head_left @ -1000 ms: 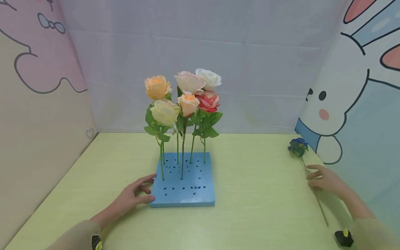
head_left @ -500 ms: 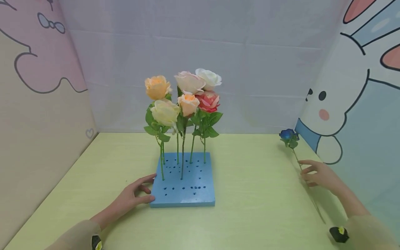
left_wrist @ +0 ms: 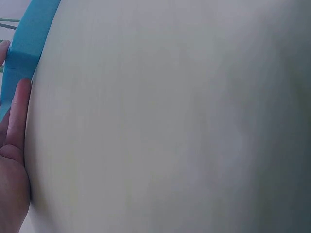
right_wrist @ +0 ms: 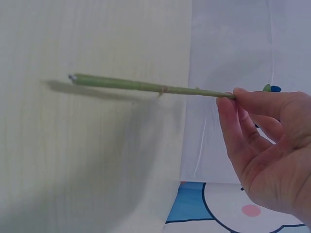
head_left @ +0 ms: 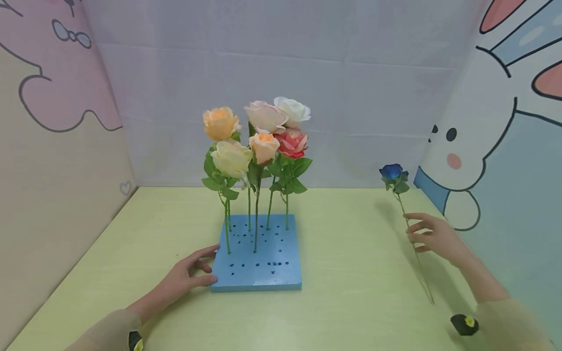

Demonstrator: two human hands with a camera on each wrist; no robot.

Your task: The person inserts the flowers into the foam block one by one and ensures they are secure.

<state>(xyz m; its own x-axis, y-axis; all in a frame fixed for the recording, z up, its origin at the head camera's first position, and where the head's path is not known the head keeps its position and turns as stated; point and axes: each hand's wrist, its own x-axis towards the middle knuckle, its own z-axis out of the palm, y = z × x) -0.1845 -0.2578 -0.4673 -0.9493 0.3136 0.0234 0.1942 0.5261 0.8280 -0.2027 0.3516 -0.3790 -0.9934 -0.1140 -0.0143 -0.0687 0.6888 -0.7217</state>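
A blue artificial rose (head_left: 391, 171) slants upward at the right, its bloom at the top and green leaves below it. My right hand (head_left: 434, 239) pinches its thin stem (right_wrist: 121, 85) between thumb and fingertips; in the right wrist view the stem's cut end is apart from its shadow. My left hand (head_left: 184, 270) rests against the left edge of a blue perforated board (head_left: 281, 278), fingertips touching its side. Several artificial roses stand upright in the board's holes, among them an orange rose (head_left: 220, 124), a cream rose (head_left: 231, 158) and a coral-red rose (head_left: 291, 142).
The pale yellow-green table (head_left: 347, 273) extends around the board. A plain light curtain (head_left: 360, 107) hangs behind it, and a rabbit-printed wall (head_left: 509, 204) rises along the right side. Unused holes lie along the board's front.
My right hand has moved left and slightly away from me, carrying the blue rose, whose stem has lifted higher. The left hand and the board have stayed in place.
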